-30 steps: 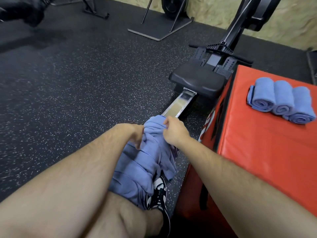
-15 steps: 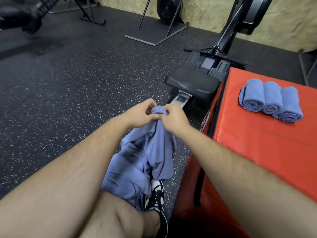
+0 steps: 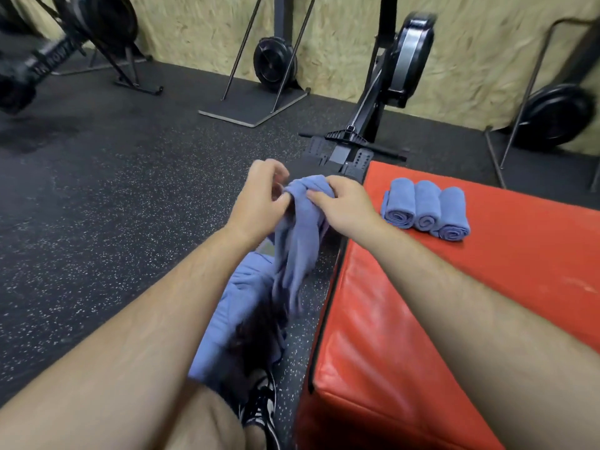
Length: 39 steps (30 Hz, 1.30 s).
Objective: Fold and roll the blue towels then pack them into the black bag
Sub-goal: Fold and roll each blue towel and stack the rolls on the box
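Hidden: towel pile [image 3: 237, 306] below is blurred, partly behind the left forearm [image 3: 181, 303].
Left hand [image 3: 259, 196]: pinches the blue towel [image 3: 302, 228] at its bunched top.
Right hand [image 3: 344, 206]: fingers curled on the same bunch.
Towel: hangs beside the red box [image 3: 487, 287], which bears 3 rolled towels [image 3: 425, 207].
Change: hands and towel are higher than 0.5 s ago.

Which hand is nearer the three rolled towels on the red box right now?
Right. The right hand pinches the loose towel just left of the rolls; the left hand holds it farther left.
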{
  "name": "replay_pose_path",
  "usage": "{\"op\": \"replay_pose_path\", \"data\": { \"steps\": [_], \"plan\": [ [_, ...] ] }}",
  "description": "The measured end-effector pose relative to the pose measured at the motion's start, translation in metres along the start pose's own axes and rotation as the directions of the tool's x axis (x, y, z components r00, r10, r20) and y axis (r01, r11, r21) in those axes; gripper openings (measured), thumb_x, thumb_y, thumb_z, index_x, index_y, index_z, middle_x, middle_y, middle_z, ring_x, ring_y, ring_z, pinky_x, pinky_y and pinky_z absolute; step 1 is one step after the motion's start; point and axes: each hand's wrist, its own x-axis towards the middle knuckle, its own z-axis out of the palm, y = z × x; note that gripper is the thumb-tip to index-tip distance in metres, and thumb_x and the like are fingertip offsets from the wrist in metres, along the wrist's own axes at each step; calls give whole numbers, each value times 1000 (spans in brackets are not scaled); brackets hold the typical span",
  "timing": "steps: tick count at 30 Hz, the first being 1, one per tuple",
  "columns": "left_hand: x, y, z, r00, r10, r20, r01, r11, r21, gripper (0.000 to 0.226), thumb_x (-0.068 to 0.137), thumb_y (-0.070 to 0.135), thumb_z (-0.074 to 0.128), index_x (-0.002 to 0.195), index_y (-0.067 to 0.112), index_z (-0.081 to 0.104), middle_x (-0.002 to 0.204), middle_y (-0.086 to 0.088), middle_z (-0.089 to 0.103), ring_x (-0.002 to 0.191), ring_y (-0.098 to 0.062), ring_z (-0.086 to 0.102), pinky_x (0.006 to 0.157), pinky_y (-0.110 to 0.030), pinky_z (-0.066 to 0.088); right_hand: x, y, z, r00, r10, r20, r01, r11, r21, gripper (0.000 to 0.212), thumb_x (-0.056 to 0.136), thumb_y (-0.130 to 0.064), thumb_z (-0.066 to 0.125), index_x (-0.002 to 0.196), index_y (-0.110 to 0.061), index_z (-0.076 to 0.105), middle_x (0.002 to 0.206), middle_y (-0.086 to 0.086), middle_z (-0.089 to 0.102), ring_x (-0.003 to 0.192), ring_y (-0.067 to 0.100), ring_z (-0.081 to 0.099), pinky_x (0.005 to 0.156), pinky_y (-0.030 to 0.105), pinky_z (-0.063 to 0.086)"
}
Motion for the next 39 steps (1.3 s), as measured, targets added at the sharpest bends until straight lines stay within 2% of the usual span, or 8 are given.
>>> {"op": "replay_pose_path", "data": {
  "steps": [3,7,13,20,24,29,34,39],
  "plan": [
    [5,32,16,992,-6,-127,10,999,37,23,89,27,68,78,14,53,81,0,56,70,-11,51,65,-25,40,-6,-3,-42,990,89,-112,-71,985,155,20,92,-28,64,82,-11,66,70,-7,59,66,8,52,60,26,42],
    [9,83,52,994,-89,70,99,982,-159,33,94,27,55,70,4,49,62,1,48,60,-10,39,60,-33,37,-32,-6,-100,982,173,-80,-145,950,277,31,101,-28,55,72,-18,61,44,-15,55,40,-4,46,44,11,35],
    [13,146,104,953,-131,274,238,884,-403,34,90,32,53,82,-2,53,72,-4,51,71,-12,45,67,-35,36,-69,15,-164,959,253,-127,-216,944,250,36,102,-37,48,83,-17,72,83,3,75,72,12,65,63,24,47],
    [7,189,157,932,-161,323,268,909,-320,17,85,15,60,73,2,62,67,4,54,65,-10,45,64,-28,39,-113,75,-205,901,276,-334,-203,950,238,41,95,-35,60,74,0,65,66,1,60,65,15,53,63,41,48],
    [12,189,167,932,-267,244,321,921,-221,36,90,19,54,57,18,39,54,8,34,55,-14,28,52,-29,23,-137,119,-228,772,450,-450,-304,882,361,42,79,-42,63,75,0,65,68,1,57,67,15,52,68,48,55],
    [21,195,165,910,-348,223,383,913,-137,19,89,14,45,70,19,44,67,-2,33,64,-19,26,58,-34,18,-151,153,-251,731,564,-383,-362,797,484,22,94,-15,63,74,-8,64,63,9,54,52,16,51,51,27,51],
    [15,195,167,808,-471,354,588,681,-437,18,89,16,49,71,15,55,54,4,51,53,-17,45,52,-24,31,-151,163,-266,741,603,-296,-429,764,481,20,92,-10,65,72,-12,64,64,7,57,54,17,56,67,36,58],
    [20,191,164,818,-447,362,575,644,-505,15,84,14,60,72,11,68,58,1,62,59,-19,51,56,-26,33,-159,163,-274,744,635,-209,-440,700,562,11,94,-12,66,84,-8,64,70,10,59,56,17,58,57,27,60]
  ]
}}
